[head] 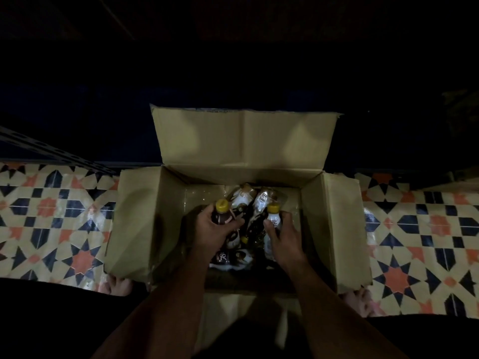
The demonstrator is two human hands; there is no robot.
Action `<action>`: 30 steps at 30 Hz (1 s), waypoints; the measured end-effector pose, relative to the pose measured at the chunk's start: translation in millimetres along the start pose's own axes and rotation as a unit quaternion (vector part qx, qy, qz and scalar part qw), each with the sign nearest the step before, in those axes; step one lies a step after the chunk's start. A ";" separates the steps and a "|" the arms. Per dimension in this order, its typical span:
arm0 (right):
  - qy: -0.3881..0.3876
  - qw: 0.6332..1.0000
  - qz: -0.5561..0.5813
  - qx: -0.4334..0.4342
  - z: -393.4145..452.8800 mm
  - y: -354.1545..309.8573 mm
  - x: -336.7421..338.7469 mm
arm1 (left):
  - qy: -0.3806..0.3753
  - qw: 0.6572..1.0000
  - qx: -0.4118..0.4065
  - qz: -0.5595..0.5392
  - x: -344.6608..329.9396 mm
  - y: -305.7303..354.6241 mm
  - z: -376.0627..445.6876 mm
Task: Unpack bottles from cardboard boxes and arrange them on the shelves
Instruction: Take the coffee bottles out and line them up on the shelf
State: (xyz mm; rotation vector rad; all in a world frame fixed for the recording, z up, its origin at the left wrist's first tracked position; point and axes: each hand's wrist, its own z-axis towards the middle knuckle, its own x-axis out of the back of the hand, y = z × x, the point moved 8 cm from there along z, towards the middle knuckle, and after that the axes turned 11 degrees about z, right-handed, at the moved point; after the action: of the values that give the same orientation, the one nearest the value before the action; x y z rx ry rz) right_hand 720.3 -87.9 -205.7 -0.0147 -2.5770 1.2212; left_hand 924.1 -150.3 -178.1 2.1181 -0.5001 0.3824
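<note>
An open cardboard box (329, 229) stands on the floor below me with its flaps spread. Inside lie several small bottles (243, 200) with yellow caps and brown-and-white labels. My left hand (212, 229) grips a dark bottle (221, 213) by its body, cap pointing up. Over on the other side, my right hand (282, 239) holds a white-labelled bottle (272, 218), also cap up. Both hands are inside the box, above the other bottles.
The floor (51, 216) has a patterned tile of orange, navy and cream. My bare feet (119, 285) flank the box's near corners. A slotted metal shelf rail (46, 149) crosses the dim left. Everything beyond the box's far flap is dark.
</note>
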 end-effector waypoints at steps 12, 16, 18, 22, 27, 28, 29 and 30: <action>-0.011 0.997 0.026 0.065 -67.7 -101.6 7.8 | 0.024 0.996 -0.074 0.031 51.1 86.3 -46.0; -0.015 0.991 0.048 0.123 -134.9 -202.7 30.5 | 0.002 0.994 -0.110 -0.006 98.2 175.6 -102.3; -0.011 0.986 0.054 0.155 -165.8 -247.3 40.8 | -0.003 0.990 -0.138 -0.022 120.9 223.2 -131.4; 0.011 0.974 0.061 0.220 -234.4 -352.7 69.7 | -0.031 0.981 -0.181 -0.060 179.4 338.6 -196.2; 0.063 0.941 0.071 0.326 -324.9 -501.7 115.9 | -0.078 0.960 -0.257 -0.083 253.0 484.4 -280.9; 0.070 0.931 0.082 0.348 -340.8 -529.4 125.5 | -0.075 0.953 -0.282 -0.086 267.5 510.7 -297.9; 0.077 0.923 0.093 0.366 -358.3 -556.5 135.9 | -0.069 0.946 -0.305 -0.086 283.0 536.9 -316.5; 0.086 0.912 0.101 0.388 -375.9 -584.0 147.5 | -0.061 0.939 -0.328 -0.084 298.8 563.5 -333.7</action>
State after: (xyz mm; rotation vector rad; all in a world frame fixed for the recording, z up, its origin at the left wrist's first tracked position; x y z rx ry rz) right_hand 743.8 -158.5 500.4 -0.2156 -1.8161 2.1268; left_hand 882.9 -224.6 536.7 1.5201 -0.4358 -0.0237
